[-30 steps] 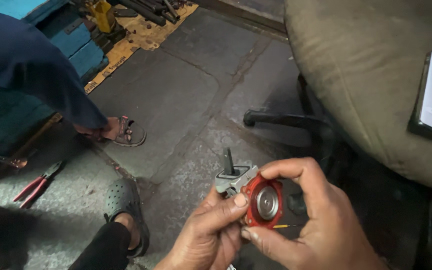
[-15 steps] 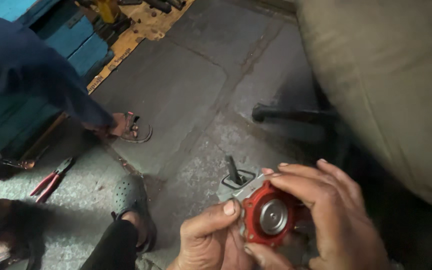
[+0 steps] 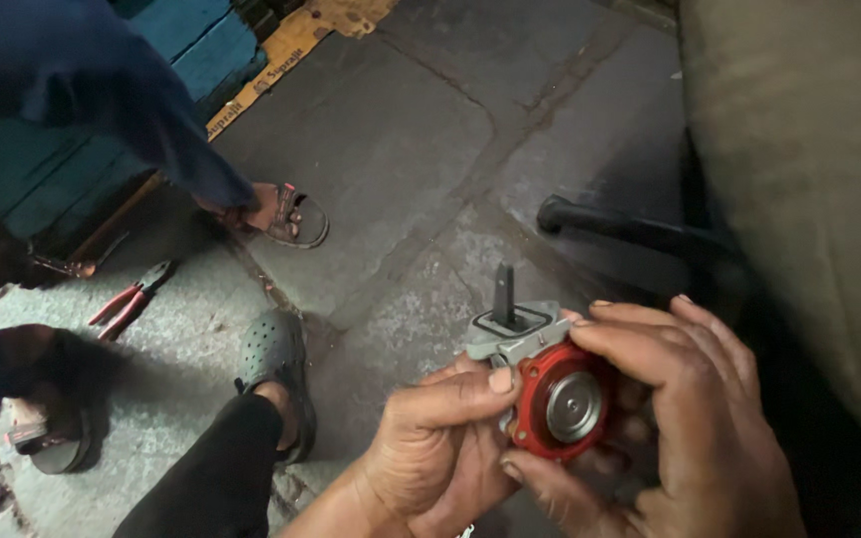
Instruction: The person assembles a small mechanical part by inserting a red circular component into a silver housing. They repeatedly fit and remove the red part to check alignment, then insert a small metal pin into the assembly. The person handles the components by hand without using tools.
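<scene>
Grip: left hand (image 3: 430,448) and right hand (image 3: 690,418) both pinch the grey valve body (image 3: 515,334), near centre, above the floor.
Done: red diaphragm (image 3: 562,403) seated.
Left: fastening not visible.

Light was dim and uneven. The concrete floor (image 3: 381,139) caught soft light from above and sat brightest at upper centre. The right edge and lower right fell into deep shadow. A mild sheen showed on the red diaphragm disc (image 3: 562,403). The blue sleeve (image 3: 102,90) at upper left looked smeared, slightly blurred.
</scene>
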